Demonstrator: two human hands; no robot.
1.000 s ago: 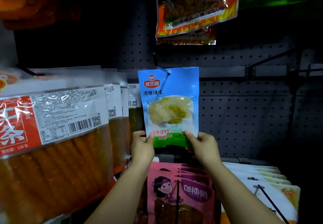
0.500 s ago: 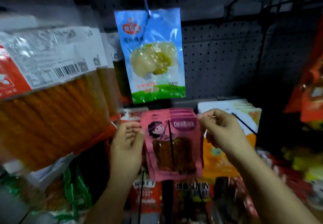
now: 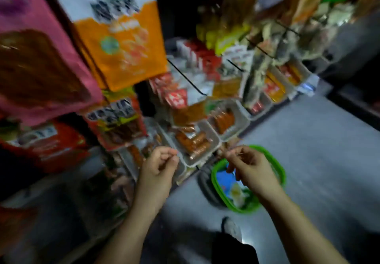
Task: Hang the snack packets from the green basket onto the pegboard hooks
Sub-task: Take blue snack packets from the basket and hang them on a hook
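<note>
Loosely curled fingers on the left hand and bent fingers on the right hand hold nothing that can be made out; the frame is blurred by motion, so a very small item pinched between them cannot be ruled out. Both hands hang empty-looking above the floor in a dim shop aisle, the right one directly over the green basket that stands on the floor beside the lowest shelf. Inside the basket lies a blue snack packet with a pale food picture, partly hidden by the right hand. Judged from its look, the packet is a light, thin, flexible pouch with a glossy, probably slippery film; its contents may be soft and easily squashed, so the sensible hold would be a pinch on the flat sealed edge, with the top kept free for its hanging hole. To the left, clear plastic trays of reddish snacks line the shelf, and above them hang an orange packet and a pink packet, with black wire hooks jutting out.
</note>
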